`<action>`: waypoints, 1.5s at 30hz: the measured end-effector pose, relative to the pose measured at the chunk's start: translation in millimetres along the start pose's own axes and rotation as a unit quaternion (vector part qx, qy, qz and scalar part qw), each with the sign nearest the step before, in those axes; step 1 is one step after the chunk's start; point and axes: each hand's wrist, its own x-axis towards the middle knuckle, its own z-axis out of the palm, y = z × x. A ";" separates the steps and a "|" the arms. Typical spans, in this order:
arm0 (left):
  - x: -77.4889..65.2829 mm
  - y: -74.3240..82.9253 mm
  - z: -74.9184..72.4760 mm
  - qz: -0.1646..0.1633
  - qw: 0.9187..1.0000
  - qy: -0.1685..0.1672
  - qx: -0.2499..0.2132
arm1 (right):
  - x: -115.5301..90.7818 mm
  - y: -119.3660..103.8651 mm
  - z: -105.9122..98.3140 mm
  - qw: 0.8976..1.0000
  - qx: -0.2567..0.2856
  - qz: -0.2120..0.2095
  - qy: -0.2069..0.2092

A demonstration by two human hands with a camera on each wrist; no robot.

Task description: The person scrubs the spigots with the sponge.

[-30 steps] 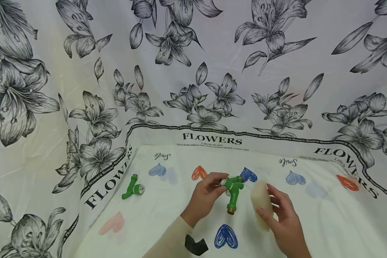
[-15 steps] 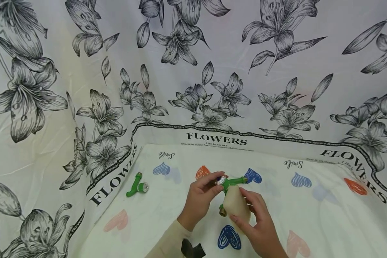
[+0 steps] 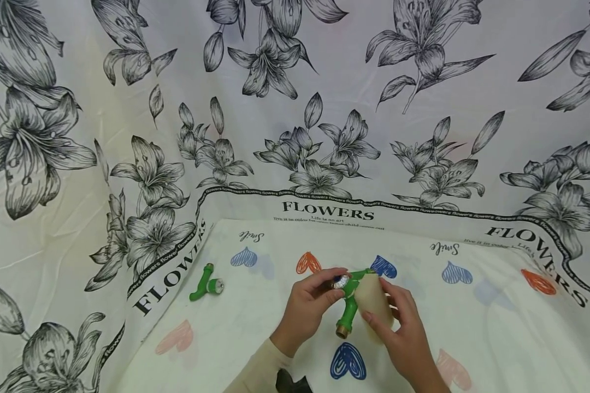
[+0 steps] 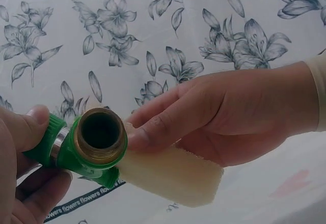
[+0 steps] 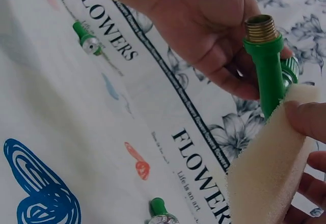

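In the head view my left hand grips a green tap by its knob end, thumb and fingers around it. The tap's brass threaded end faces the camera in the left wrist view. A cream sponge is pinched between thumb and fingers of my right hand and lies against the tap's side. In the right wrist view the sponge covers the lower part of the tap. Behind the held tap, a second green tap rests on the cloth, partly hidden.
A third green tap with a silver-faced knob lies on the cloth at the left. The white tablecloth has printed hearts. A flower-printed curtain stands around the back and left side.
The sponge was apart from the tap, on its right; my right hand brought it left onto the tap, covering its front, and it has since shifted slightly right along with the tap.
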 end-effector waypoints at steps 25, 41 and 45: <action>3.6 -9.0 -5.8 0.003 0.998 0.042 0.049 | -21.5 -15.9 10.5 0.995 0.050 -0.011 -0.087; 2.0 -6.2 -1.9 -0.027 0.999 0.044 -0.008 | -13.3 -7.5 6.9 0.997 0.023 -0.038 -0.062; -0.5 -2.3 0.2 -0.040 0.998 0.041 -0.023 | -7.7 -3.3 3.4 0.998 -0.001 -0.035 -0.045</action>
